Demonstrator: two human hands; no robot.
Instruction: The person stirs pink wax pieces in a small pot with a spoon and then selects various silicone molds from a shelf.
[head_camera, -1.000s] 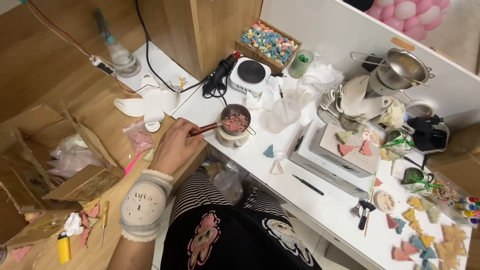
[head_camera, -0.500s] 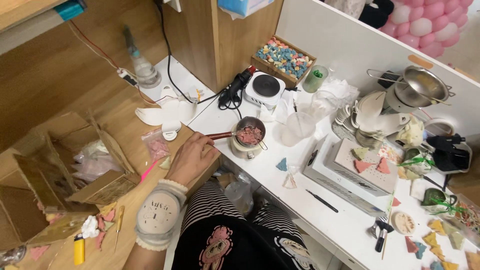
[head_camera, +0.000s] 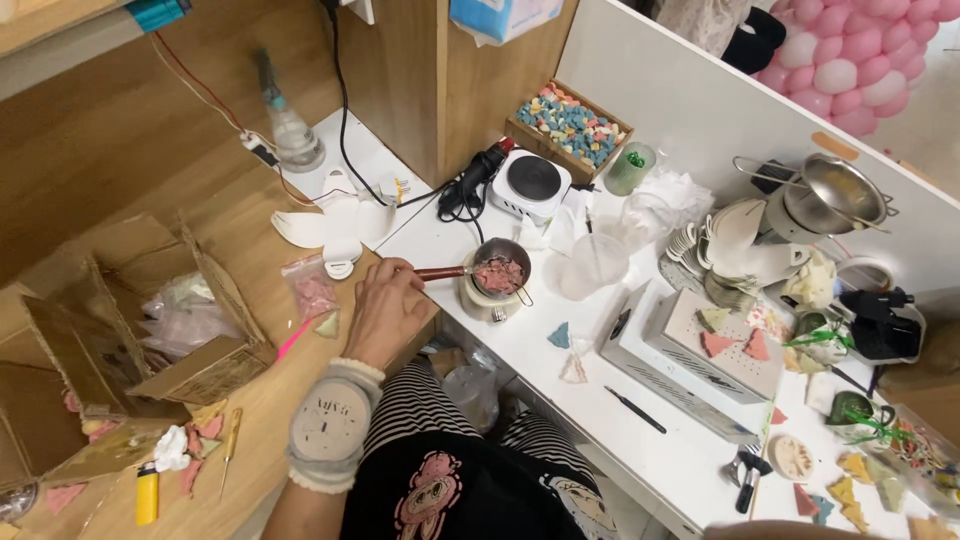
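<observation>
I find the pot (head_camera: 499, 270), a small metal one holding pink, crumbly material, seated on a little cream warmer (head_camera: 483, 298) at the near edge of the white table (head_camera: 660, 470); sitting there keeps heat under the contents. Its reddish handle (head_camera: 438, 272) points left towards me, and my left hand (head_camera: 385, 312) is at the handle's end, fingers curled over it so the pot stays steady on its narrow base; how tightly they close I cannot tell, since the back of the hand hides the fingertips. A padded wrist band (head_camera: 330, 425) covers the forearm. My right hand is not in view. Just left of the hand lie a small bag (head_camera: 313, 292) of pink bits and a pale triangle (head_camera: 327, 323), close enough to feed the pot without reaching. Right of the warmer stands a clear cup (head_camera: 592, 266), and on the table in front of it lies a blue triangle (head_camera: 559, 336) and a clear cone (head_camera: 573, 369), set apart on bare surface, probably to cool. Behind the pot sit a small white hotplate (head_camera: 530, 185) and a wooden tray (head_camera: 570, 125) of coloured chips. Further right, a white perforated box (head_camera: 715, 345) carries pink and green triangles, raised off the table. An open carton (head_camera: 120, 320) sits on the wooden bench to the left.
</observation>
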